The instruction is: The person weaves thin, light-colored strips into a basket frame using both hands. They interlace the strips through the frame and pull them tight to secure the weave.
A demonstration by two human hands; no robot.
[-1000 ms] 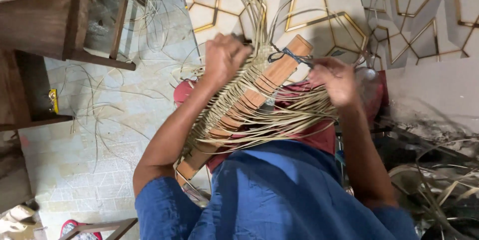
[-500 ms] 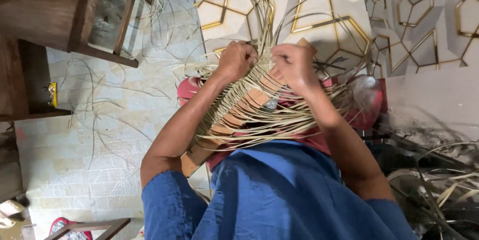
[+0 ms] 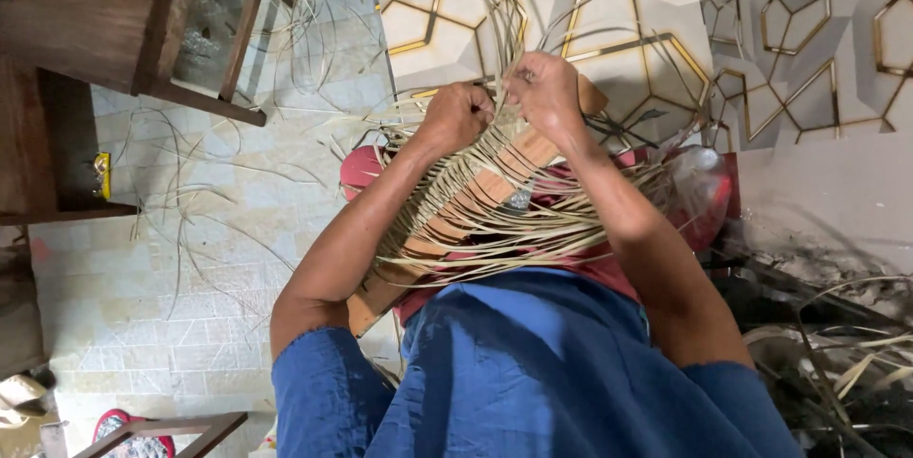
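A long wooden board [image 3: 475,194] lies slanted across my lap, wrapped in many pale straw strands [image 3: 533,220] that are being woven over it. My left hand [image 3: 458,116] and my right hand [image 3: 544,92] sit side by side at the board's far end, both pinching strands of the weave. Loose strand ends fan upward past my fingers and out to the right. My blue garment [image 3: 533,372] fills the bottom of the view.
Dark wooden furniture [image 3: 114,30] stands at the upper left on a pale tiled floor [image 3: 190,258] strewn with stray strands. A wall panel with gold hexagon lines [image 3: 618,11] runs along the top. A heap of dry strands [image 3: 837,363] lies at the right.
My right hand has come in from the right side of the board to join my left hand at the far end; both now work close together there.
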